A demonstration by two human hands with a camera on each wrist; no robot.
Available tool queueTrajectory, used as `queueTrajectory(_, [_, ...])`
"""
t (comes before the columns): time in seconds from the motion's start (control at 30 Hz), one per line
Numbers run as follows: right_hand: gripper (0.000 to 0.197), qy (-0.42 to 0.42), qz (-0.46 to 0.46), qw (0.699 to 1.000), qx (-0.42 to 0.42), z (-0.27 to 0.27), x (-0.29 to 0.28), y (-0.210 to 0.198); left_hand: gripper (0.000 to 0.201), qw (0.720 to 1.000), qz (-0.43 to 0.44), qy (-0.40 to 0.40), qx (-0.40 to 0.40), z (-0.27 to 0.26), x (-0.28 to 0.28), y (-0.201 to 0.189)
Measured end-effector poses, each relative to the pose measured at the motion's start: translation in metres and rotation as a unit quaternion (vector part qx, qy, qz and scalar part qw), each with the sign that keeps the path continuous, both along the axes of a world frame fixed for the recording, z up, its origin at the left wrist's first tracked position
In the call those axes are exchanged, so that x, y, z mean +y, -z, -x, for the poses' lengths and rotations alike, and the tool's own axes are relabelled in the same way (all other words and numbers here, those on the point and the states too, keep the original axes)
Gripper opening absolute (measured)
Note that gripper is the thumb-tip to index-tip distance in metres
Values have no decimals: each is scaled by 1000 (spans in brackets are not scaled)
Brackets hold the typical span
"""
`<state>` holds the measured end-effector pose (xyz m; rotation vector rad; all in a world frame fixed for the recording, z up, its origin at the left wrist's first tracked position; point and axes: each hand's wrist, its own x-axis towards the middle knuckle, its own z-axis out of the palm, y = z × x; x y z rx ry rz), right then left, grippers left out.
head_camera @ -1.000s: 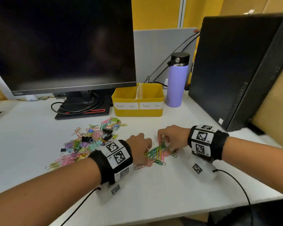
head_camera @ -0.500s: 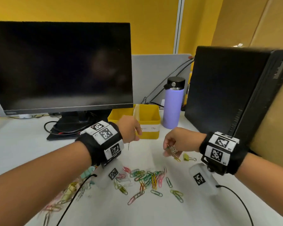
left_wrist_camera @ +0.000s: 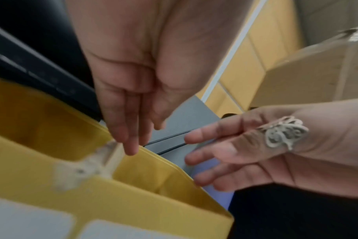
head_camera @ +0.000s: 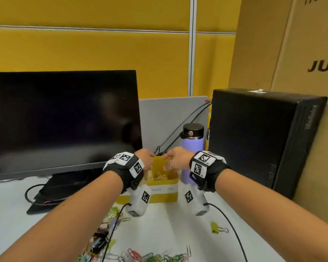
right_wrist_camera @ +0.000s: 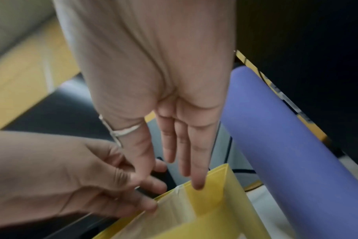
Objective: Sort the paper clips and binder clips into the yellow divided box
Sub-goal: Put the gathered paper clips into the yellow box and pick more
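Observation:
The yellow divided box (head_camera: 165, 197) stands in front of the monitor; a few pale paper clips (head_camera: 160, 176) lie in its right compartment, behind a handwritten label. Both hands hover over that box. My left hand (head_camera: 147, 160) has straight fingers above the rear rim near the taped divider (left_wrist_camera: 88, 168), and holds nothing (left_wrist_camera: 145, 137). My right hand (head_camera: 173, 160) points its straight, empty fingers down into the right compartment (right_wrist_camera: 180, 161); it wears a ring. Loose coloured paper clips (head_camera: 151, 257) lie on the desk near me.
A yellow-green binder clip (head_camera: 216, 228) lies alone on the right of the desk. A mixed clip pile (head_camera: 102, 237) sits left of centre. A purple bottle (head_camera: 192, 148) stands just right of the box, with a black computer tower (head_camera: 257, 140) beyond and the monitor (head_camera: 61, 120) on the left.
Both hands rose from the clip pile on the desk and moved forward to the box. The clips they pinched half a second ago are gone from the fingers.

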<state>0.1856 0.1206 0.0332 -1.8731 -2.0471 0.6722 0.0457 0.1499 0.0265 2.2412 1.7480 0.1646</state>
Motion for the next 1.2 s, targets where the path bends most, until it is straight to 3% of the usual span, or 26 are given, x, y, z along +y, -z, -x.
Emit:
queueTrajectory(0.03, [36, -21, -34, 999, -10, 0, -13, -1, 35, 997, -22, -11, -68, 4, -4, 2])
queueTrajectory(0.1, [31, -72, -79, 993, -53, -4, -43, 1, 32, 994, -76, 12, -81, 15, -30, -1])
queueTrajectory(0.13, [29, -108, -69, 987, -93, -6, -60, 5, 29, 996, -67, 43, -48, 22, -48, -2])
queueTrajectory(0.2, [31, -167, 30, 969, -179, -13, -93, 23, 28, 991, 29, 121, 38, 38, -82, 6])
queueTrajectory(0.3, [50, -204, 144, 926, -283, -23, -136, 53, 29, 939, 222, 206, 163, 59, -128, 16])
queueTrajectory(0.43, [70, -185, 111, 942, -257, -19, -170, 88, 64, 935, 182, 176, 248, 74, -164, 49])
queueTrajectory(0.57, [81, -182, 57, 964, -184, -3, -160, 99, 59, 943, 166, 147, 247, 71, -170, 77])
queueTrajectory(0.73, [52, -242, 43, 948, -201, 17, -146, 104, 50, 978, 91, 95, 164, 62, -176, 93])
queueTrajectory(0.8, [45, -245, 52, 945, -210, 19, -143, 102, 69, 985, 85, 69, 135, 56, -184, 97])
queueTrajectory(0.9, [39, -238, 62, 944, -219, 18, -141, 102, 92, 976, 96, 86, 174, 48, -191, 102])
queueTrajectory(0.97, [37, -234, 62, 942, -231, 19, -140, 100, 85, 974, 93, 94, 184, 46, -192, 103])
queueTrajectory(1.1, [31, -218, 74, 942, -245, 19, -140, 93, 32, 980, 53, 64, 182, 37, -200, 103])
queueTrajectory(1.13, [28, -214, 80, 942, -246, 17, -139, 92, 26, 978, 65, 62, 186, 35, -200, 103])
queueTrajectory(1.2, [25, -205, 87, 945, -239, 11, -135, 91, 34, 973, 71, 70, 207, 33, -198, 101])
